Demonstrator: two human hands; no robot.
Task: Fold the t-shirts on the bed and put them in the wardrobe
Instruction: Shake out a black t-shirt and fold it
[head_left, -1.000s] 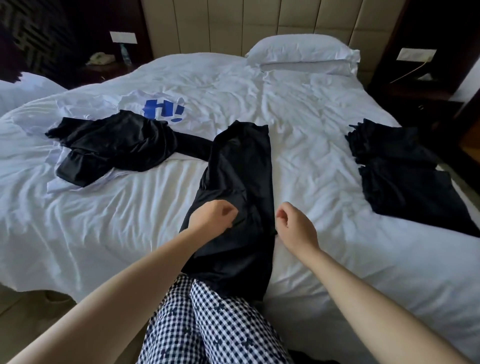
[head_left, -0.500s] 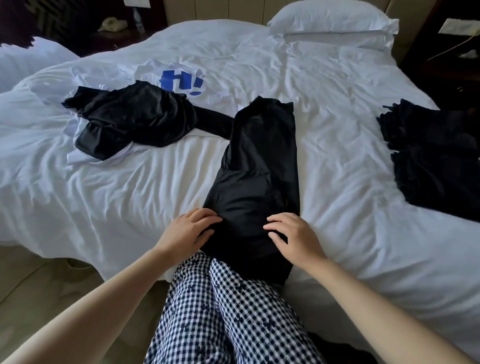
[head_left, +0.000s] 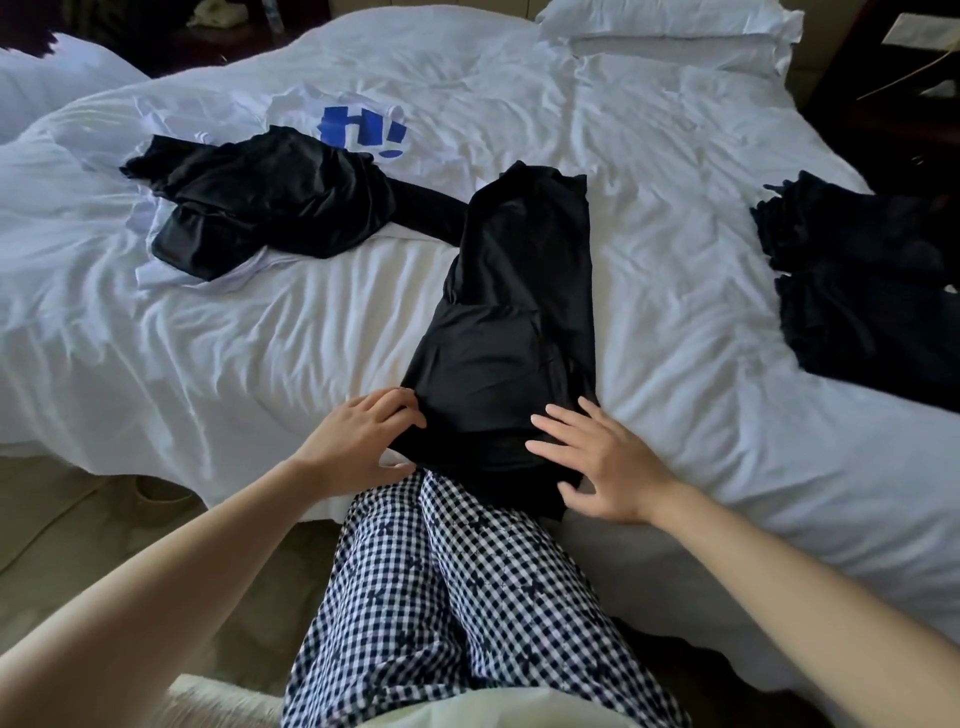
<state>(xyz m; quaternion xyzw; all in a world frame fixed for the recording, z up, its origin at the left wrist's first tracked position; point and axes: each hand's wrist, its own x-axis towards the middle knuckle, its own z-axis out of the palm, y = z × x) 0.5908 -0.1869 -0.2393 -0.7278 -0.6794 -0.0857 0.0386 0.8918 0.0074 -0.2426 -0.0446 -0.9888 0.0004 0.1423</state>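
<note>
Black shirt (head_left: 519, 312), folded lengthwise into a narrow strip, lies mid-bed (head_left: 675, 218), its near end at the bed edge over checked trousers (head_left: 457, 597). L hand (head_left: 358, 441) at strip's near-left edge: fingers (head_left: 400, 410) bent onto cloth, thumb apart below; pinching or not, cannot tell. R hand (head_left: 602, 467) flat on near-right part, fingers wide and straight, holding nothing. Far left: crumpled black shirt (head_left: 270, 202) on a white shirt (head_left: 358, 130) w/ blue print. Right: dark pile (head_left: 872, 291). Far right: pillow (head_left: 665, 31).
</note>
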